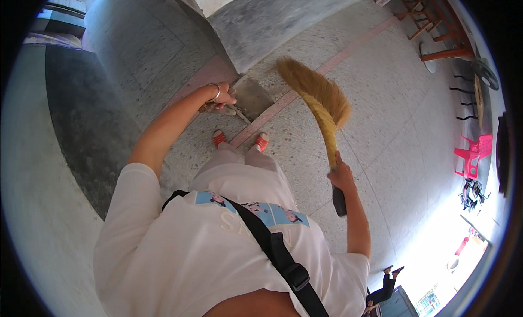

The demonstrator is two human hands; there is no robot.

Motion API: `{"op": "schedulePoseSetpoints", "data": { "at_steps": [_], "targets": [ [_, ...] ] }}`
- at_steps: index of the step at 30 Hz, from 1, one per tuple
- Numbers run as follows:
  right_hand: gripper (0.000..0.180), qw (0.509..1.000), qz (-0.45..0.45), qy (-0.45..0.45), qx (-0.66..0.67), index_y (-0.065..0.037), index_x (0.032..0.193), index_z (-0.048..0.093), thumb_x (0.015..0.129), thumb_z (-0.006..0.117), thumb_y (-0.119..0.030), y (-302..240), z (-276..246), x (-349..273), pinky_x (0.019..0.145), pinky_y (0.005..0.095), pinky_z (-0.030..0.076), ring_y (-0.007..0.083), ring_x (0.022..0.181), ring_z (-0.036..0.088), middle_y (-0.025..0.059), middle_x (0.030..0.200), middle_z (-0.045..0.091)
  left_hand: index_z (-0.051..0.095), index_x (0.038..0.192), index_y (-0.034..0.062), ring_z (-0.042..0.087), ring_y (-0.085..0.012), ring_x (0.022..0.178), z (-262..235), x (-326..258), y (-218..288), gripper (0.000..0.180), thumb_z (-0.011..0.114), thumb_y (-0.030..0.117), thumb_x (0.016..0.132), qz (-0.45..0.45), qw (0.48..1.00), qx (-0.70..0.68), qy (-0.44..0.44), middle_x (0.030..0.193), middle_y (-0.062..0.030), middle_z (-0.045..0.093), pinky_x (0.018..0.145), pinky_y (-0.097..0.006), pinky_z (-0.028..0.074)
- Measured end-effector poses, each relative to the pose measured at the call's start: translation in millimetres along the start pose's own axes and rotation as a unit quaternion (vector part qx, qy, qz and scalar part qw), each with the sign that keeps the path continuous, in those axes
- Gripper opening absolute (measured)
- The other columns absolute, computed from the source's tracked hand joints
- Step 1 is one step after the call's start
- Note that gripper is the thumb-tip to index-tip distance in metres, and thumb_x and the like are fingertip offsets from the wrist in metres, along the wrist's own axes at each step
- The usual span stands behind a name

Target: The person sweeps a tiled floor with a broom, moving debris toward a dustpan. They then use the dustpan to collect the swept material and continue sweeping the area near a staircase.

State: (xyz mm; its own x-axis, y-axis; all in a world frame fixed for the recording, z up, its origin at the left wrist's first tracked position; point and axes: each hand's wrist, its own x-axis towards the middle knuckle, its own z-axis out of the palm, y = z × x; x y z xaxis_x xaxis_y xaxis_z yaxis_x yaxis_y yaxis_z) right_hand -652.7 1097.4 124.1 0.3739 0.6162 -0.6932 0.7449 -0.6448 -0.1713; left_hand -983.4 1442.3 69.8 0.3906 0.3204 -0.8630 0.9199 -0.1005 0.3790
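My right hand [341,175] grips the handle of a straw broom [320,96] just below its yellow bristles. The bristles fan out over the speckled floor, and the dark handle end sticks out behind the hand. My left hand [219,93], with a bangle at the wrist, is closed on the handle of a grey metal dustpan [254,97]. The pan rests on the floor at the foot of a wall corner, left of the bristles. My orange shoes [218,137] stand just behind the pan.
A grey wall corner [272,20] rises ahead. A reddish strip [348,50] crosses the terrazzo floor. Wooden furniture [433,22] stands far right, a pink plastic chair [475,153] beside it. Another person [384,287] is at the lower right. A dark ground patch [81,121] lies left.
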Motion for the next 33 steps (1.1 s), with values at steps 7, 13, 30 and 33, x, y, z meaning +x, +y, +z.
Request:
{"op": "schedulePoseSetpoints", "data": {
  "at_steps": [7, 13, 30, 33],
  "targets": [
    [0.087, 1.000, 0.009, -0.002, -0.029, -0.017, 0.135, 0.022, 0.059, 0.063, -0.015, -43.8, 67.8, 78.2, 0.078, 0.0427, 0.045, 0.0372, 0.091, 0.057, 0.0219, 0.095, 0.059, 0.052, 0.063, -0.0040, 0.055, -0.0158, 0.047, -2.0, -15.9, -10.6, 0.037, 0.062, 0.028, 0.079, -0.008, 0.998, -0.039, 0.045, 0.054, -0.0100, 0.057, 0.050, -0.032, 0.047],
    [0.090, 0.986, -0.046, -0.109, -0.117, -0.021, 0.136, 0.019, 0.058, 0.064, -0.015, -7.3, 38.0, 0.2, 0.078, 0.0420, 0.046, 0.0352, 0.088, 0.058, 0.0197, 0.093, 0.060, 0.052, 0.060, -0.0032, 0.055, -0.0156, 0.047, -6.7, -0.4, -47.1, 0.038, 0.061, 0.027, 0.080, -0.004, 0.999, -0.051, 0.017, 0.054, -0.0101, 0.057, 0.050, -0.031, 0.046],
    [0.086, 0.998, -0.012, -0.038, -0.048, -0.014, 0.136, 0.019, 0.061, 0.062, -0.012, -66.0, 83.2, 40.3, 0.079, 0.0437, 0.046, 0.0374, 0.090, 0.058, 0.0227, 0.093, 0.059, 0.045, 0.096, -0.0151, 0.056, -0.0142, 0.053, -17.9, -31.4, -47.8, 0.055, 0.059, 0.036, 0.080, -0.029, 0.999, -0.017, 0.023, 0.055, -0.0081, 0.058, 0.065, -0.030, 0.047],
    [0.087, 0.991, -0.047, -0.082, -0.098, -0.019, 0.136, 0.018, 0.061, 0.062, -0.014, -55.2, 76.2, 22.4, 0.079, 0.0440, 0.046, 0.0373, 0.088, 0.058, 0.0219, 0.092, 0.060, 0.048, 0.091, -0.0142, 0.056, -0.0141, 0.054, -22.1, -33.7, -50.5, 0.054, 0.059, 0.038, 0.080, -0.046, 0.998, -0.025, 0.019, 0.053, -0.0078, 0.057, 0.066, -0.030, 0.046]
  ]
}}
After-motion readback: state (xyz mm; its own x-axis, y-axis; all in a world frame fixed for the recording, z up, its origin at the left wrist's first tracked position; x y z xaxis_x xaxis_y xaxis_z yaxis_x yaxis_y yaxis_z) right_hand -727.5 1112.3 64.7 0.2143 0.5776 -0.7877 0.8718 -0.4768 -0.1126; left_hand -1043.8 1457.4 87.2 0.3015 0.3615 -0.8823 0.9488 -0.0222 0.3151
